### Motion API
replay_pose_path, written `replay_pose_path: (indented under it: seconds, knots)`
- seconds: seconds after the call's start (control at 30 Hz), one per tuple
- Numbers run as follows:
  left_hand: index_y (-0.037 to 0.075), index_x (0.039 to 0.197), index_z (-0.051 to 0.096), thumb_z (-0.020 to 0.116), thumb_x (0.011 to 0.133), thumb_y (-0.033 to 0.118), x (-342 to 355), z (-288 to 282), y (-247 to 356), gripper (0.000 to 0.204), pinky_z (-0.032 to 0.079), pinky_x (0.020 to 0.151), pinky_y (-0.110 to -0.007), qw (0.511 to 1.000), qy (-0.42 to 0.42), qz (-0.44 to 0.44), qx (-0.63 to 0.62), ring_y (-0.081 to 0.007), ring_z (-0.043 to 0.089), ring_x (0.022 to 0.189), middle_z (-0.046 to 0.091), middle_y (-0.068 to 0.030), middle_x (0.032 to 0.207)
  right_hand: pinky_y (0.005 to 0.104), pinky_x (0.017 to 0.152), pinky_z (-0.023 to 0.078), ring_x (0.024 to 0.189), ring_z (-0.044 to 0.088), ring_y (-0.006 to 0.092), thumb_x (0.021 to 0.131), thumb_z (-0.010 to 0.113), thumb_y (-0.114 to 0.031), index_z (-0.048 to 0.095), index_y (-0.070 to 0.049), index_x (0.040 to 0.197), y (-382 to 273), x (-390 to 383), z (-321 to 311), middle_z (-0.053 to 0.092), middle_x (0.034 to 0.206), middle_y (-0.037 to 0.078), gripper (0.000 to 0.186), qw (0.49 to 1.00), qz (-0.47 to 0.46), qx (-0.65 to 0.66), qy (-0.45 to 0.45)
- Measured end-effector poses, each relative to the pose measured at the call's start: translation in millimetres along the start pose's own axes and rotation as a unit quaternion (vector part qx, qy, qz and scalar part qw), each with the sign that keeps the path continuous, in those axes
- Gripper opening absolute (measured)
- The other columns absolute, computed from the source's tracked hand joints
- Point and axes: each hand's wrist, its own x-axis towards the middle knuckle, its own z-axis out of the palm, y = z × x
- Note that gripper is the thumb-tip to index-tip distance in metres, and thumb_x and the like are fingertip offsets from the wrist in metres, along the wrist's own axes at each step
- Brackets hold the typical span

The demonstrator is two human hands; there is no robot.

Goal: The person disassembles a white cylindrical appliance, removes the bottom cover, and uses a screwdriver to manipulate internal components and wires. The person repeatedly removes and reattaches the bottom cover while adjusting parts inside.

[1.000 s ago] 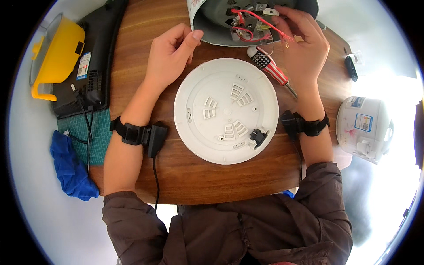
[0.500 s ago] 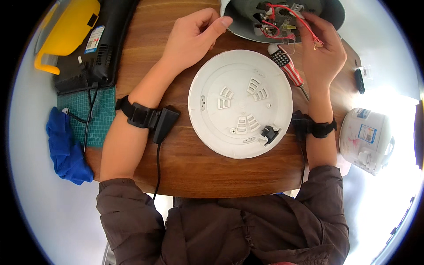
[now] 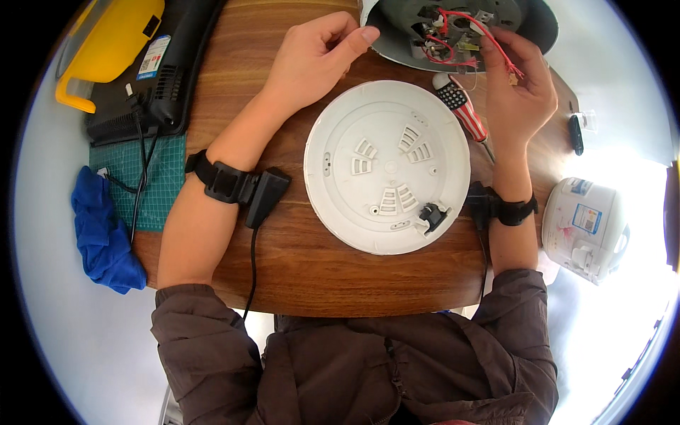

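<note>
Wooden table (image 3: 340, 283): bears everything within easy reach of both arms.
Grey-lined shell (image 3: 388, 39): at the far side, open mouth toward the person, presumably so the parts inside can be reached.
Right hand (image 3: 523, 92): at that mouth, fingertips close together by red wires (image 3: 484, 30); whether they pinch them, I cannot tell.
Left hand (image 3: 315, 57): loosely curled, nothing seen in it, thumb near the shell's rim.
White disc (image 3: 333, 205): between the forearms, apparently clear of the wiring.
Screwdriver (image 3: 460, 105): beside the disc, seemingly handy.

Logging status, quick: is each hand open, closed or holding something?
Left hand: loosely curled, nothing visibly held.
Right hand: at the red wires; grip cannot be told.
</note>
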Motion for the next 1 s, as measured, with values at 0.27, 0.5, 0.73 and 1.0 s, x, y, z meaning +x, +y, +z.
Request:
replay_pose_path:
  seconds: [0.27, 0.5, 0.73, 1.0]
  knots:
    - [0.003, 0.085, 0.063, 0.063, 0.105, 0.04, 1, 0, 0, 0.042, 0.038, 0.05, -0.023, 1.0, -0.001, -0.023, -0.008, -0.004, 0.046, 0.053, 0.051, 0.0032, 0.058, 0.0225, 0.078, 0.054, 0.085, 0.069, 0.0076, 0.088, 0.08, -0.003, 0.077, -0.003, 0.104, -6, -3, 3, 0.076, 0.096, 0.002, 0.016, 1.0, -0.002, -0.002, 0.003]
    - [0.003, 0.084, 0.062, 0.063, 0.105, 0.036, 1, 0, 1, 0.039, 0.037, 0.05, -0.023, 1.0, -0.005, -0.024, -0.008, -0.0031, 0.046, 0.054, 0.051, 0.0037, 0.059, 0.0239, 0.079, 0.055, 0.087, 0.069, 0.0101, 0.087, 0.079, 0.001, 0.077, 0.0, 0.107, -2, 0, 1, 0.074, 0.102, 0.004, 0.019, 0.999, -0.031, 0.017, -0.007]
    - [0.003, 0.084, 0.061, 0.062, 0.106, 0.035, 0, -1, 2, 0.038, 0.036, 0.05, -0.023, 0.999, -0.009, -0.037, -0.004, -0.0031, 0.046, 0.053, 0.052, 0.0038, 0.06, 0.0204, 0.071, 0.055, 0.083, 0.068, 0.0083, 0.087, 0.078, 0.006, 0.077, 0.0, 0.108, -14, 5, -7, 0.073, 0.103, 0.004, 0.022, 0.999, 0.008, 0.041, 0.031]
    - [0.003, 0.083, 0.061, 0.062, 0.105, 0.036, 0, -1, 4, 0.04, 0.036, 0.049, -0.023, 0.999, -0.011, -0.041, -0.001, -0.0033, 0.047, 0.053, 0.053, 0.0032, 0.059, 0.0216, 0.068, 0.055, 0.077, 0.068, 0.0092, 0.082, 0.08, 0.007, 0.077, -0.001, 0.102, -33, 16, -16, 0.071, 0.099, 0.003, 0.022, 0.993, -0.013, 0.114, 0.039]
